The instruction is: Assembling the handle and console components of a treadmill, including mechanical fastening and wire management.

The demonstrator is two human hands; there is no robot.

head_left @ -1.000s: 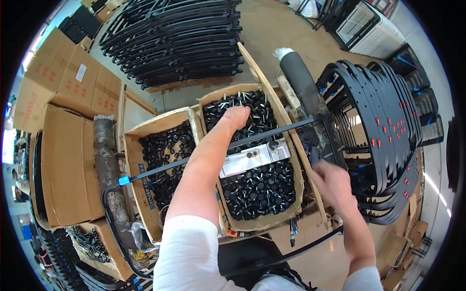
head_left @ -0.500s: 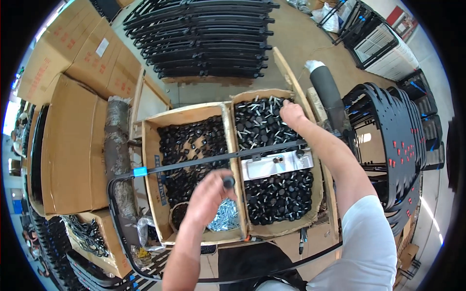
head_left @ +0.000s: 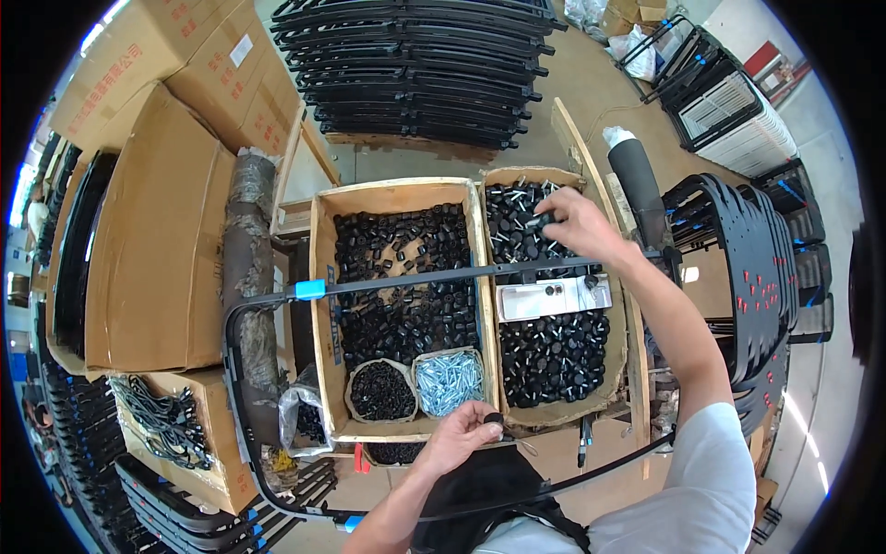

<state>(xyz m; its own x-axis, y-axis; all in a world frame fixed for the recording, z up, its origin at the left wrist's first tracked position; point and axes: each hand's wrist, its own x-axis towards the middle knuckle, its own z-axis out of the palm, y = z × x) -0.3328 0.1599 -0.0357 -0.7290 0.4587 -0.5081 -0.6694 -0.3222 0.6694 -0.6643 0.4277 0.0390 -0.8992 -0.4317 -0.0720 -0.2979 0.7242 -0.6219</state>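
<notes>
My left hand, near the front edge of the wooden box, pinches a small round black cap. Above the far part of the right-hand carton, my right hand has its fingers closed on a black screw-in foot with a metal stud. Many similar black feet fill that carton. A silver metal plate lies across them. Spanning both boxes is a thin black rectangular frame with blue tape on it. Black cylindrical plugs fill the wooden box.
Inside the wooden box stand a tub of silver screws and a tub of small black parts. Large cardboard cartons rise on the left. Stacked black frames stand at the back and right.
My left hand has come down from over the wooden box to its front edge, keeping the black cap. My right hand has lifted from the pile with a foot. The view has shifted.
</notes>
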